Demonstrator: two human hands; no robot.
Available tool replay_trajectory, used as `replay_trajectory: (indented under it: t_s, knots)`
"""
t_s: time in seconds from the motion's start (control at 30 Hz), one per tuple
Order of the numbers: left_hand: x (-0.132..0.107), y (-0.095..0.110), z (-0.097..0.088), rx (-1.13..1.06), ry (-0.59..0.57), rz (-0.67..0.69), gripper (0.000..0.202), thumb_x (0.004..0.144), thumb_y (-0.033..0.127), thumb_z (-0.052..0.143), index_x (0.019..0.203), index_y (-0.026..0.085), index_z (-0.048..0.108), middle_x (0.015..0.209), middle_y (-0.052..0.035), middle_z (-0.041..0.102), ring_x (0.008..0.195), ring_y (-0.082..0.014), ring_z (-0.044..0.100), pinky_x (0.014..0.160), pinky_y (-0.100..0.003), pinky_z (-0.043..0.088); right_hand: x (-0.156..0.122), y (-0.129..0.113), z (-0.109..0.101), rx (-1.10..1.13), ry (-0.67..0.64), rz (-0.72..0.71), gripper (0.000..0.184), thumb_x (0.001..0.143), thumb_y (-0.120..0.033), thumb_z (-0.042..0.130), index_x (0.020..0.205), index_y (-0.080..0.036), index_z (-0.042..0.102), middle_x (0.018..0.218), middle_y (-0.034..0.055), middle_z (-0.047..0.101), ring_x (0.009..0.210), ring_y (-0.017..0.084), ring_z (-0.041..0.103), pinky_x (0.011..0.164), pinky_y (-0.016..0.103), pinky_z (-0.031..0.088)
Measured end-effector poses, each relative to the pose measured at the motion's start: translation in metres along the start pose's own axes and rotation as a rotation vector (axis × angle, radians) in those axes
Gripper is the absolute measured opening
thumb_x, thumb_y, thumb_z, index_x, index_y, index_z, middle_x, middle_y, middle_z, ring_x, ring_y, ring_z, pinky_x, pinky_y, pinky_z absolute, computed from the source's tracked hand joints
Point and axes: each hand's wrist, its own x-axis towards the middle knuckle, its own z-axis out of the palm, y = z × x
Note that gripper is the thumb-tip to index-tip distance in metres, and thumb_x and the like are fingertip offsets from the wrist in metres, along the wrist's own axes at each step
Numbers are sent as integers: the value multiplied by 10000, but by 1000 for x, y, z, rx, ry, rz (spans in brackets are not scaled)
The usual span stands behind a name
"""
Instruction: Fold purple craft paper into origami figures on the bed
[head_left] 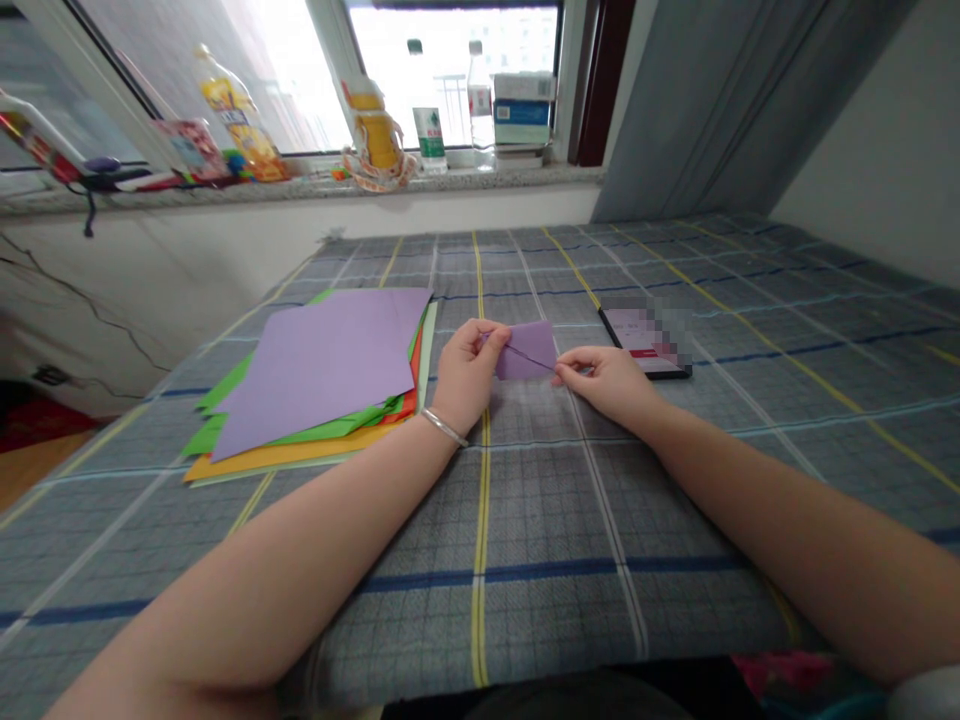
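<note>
Arms: yours (pixel 787 530) lie over the checked cloth (pixel 555 620)
Left hand (pixel 469 375): grips small purple paper (pixel 529 345)
Right hand (pixel 604 385): pinches thin dark strand (pixel 531 357)

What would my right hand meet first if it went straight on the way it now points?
The right hand would first meet the small purple paper held by the left hand. Its fingertips look almost at the paper's edge, though depth is hard to judge.

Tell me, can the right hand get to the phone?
Probably yes. The right hand lies just in front of the phone, with only checked cloth between them, though it is busy at the small purple paper.
</note>
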Motion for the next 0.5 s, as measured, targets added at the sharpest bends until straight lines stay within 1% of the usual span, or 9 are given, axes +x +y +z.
replay_trajectory:
  t_s: [0.03,0.1,0.17,0.2,0.27,0.3,0.37,0.43,0.5]
  knots:
    - [0,0,0,-23,-22,-7,223,886,409,571,843,192,602,630,33,539,550,-96,491,501,-213,386,0,-1,-1,-11,16,-1,146,804,-273,589,785,-205,717,761,30,745,693,178,687,667,306,518]
    - [-1,-1,2,-111,-101,-18,242,877,418,582,988,203,598,681,24,590,578,-102,541,524,-216,421,0,-4,-3,-4,40,12,168,815,-292,577,772,-199,711,747,29,740,691,173,676,682,307,514]
    - [-2,-2,5,-213,-202,-22,317,859,378,608,1117,205,549,784,0,654,671,-122,610,604,-235,478,1,-5,-4,30,63,32,187,820,-308,569,752,-191,698,749,33,735,689,169,666,685,305,512]
    - [-2,-2,6,-241,-242,-21,327,849,345,616,1131,198,537,846,-17,676,735,-135,635,662,-253,500,1,-5,-4,41,65,38,193,821,-311,567,739,-188,691,747,34,732,688,168,662,683,304,510]
    - [-3,-3,7,-224,-279,-14,254,841,283,605,1066,174,562,924,-44,691,832,-157,650,753,-288,510,1,-3,-3,38,56,43,189,820,-309,567,741,-185,686,743,37,726,677,168,656,668,305,508]
    - [-3,-3,6,-183,-276,-8,203,844,263,587,1021,164,581,930,-48,692,845,-163,648,769,-297,507,1,-2,-2,21,55,33,174,818,-302,570,774,-186,691,765,40,727,685,171,657,660,307,507]
    - [-3,-1,3,-38,-241,24,138,857,247,553,945,159,612,892,-40,688,821,-166,637,757,-301,496,1,0,-1,-41,76,-41,180,804,-282,592,923,-192,692,880,54,728,747,186,661,666,322,512]
    - [-4,3,0,178,-206,107,119,863,244,543,876,167,632,820,-22,675,775,-170,617,731,-305,473,1,-1,-1,-128,145,-188,319,781,-265,631,1095,-213,647,1035,69,702,860,208,650,746,365,517]
    - [-5,8,-3,406,-208,236,106,856,235,559,834,178,646,783,-15,668,767,-182,602,742,-322,442,-1,-6,-3,-201,224,-351,393,780,-254,652,1169,-234,607,1111,70,672,954,221,623,851,409,492]
